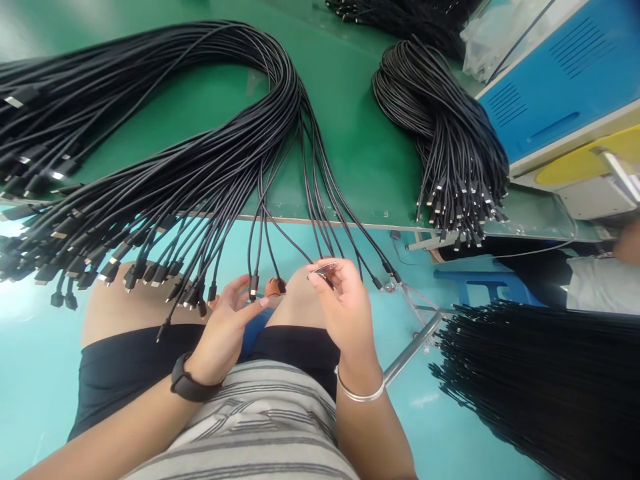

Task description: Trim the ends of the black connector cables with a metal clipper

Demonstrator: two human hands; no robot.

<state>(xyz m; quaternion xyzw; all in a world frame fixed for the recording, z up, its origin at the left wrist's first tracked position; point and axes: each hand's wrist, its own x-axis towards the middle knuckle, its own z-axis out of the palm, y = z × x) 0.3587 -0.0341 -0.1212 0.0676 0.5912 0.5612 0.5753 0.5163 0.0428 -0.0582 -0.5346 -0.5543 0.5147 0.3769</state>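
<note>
My left hand [225,327], with a dark band at its wrist, is below the table edge with its thumb and fingers apart. Just beyond its fingertips hangs a black cable connector [254,285]; whether they touch I cannot tell. My right hand [347,303] is closed, pinching a small shiny metal tool [323,269] whose exact kind is unclear. Behind it, several separate cables hang over the edge. They come from a large bundle of black cables [240,127] that curves across the table, its connector ends dangling at the left above my lap.
On the green table [345,153] lies a second cable bundle [425,113] at the right, with another dark bundle [400,17] farther back. A blue machine housing [565,80] stands at the right. More black cables [550,380] hang lower right, near a blue stool [480,283] and another person's sleeve [600,283].
</note>
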